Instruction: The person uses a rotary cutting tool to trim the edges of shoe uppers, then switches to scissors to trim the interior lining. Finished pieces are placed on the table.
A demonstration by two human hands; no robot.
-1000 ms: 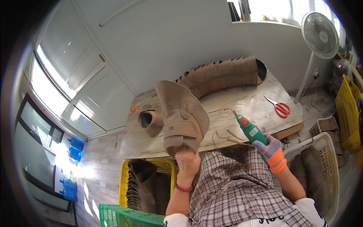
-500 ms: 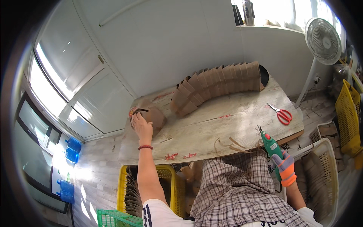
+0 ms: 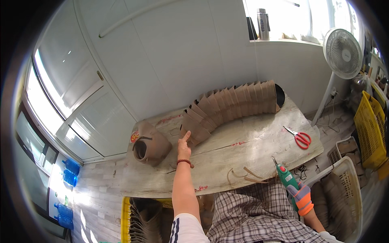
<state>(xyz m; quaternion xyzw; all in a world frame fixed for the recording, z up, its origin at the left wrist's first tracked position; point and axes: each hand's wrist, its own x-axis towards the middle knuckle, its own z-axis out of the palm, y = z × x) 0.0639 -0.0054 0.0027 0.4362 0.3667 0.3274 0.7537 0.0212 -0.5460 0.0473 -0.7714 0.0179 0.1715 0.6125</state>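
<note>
The wooden table (image 3: 259, 139) has a pale, worn grain marked with red smudges. Beyond its right end stands a white fan (image 3: 342, 52) with a round wire cage. Along the table's back half curves a row of nested brown uppers (image 3: 239, 103), apparently for boots: matte, leather-like shells overlapping like pleats, with a dark lining showing at the right end.

The change is on the table's left half: the left hand has gone from the loose brown uppers (image 3: 153, 146) at that end to the near-left end of the row. I judge that those pieces are released and the handling has passed to the row. Below the table's right corner sits a white lattice basket (image 3: 353, 178) of brown pieces; below its left front edge, a yellow plastic crate (image 3: 125, 218) holds more. The loose uppers stand as a rounded, folded bundle with a ring-like opening; I cannot tell exactly how many overlap.

The bare left hand (image 3: 184, 150) has its thumb raised against the row; its other fingers are hidden, so I cannot tell whether it grips. The right hand (image 3: 302, 197), in an orange-and-grey glove, wraps around a green handheld tool (image 3: 285, 176) with a forked metal tip, at the table's front edge. Red-handled scissors (image 3: 303, 140) lie open near the table's right end; thin, curling brown strips (image 3: 251, 174) lie at its front edge.
</note>
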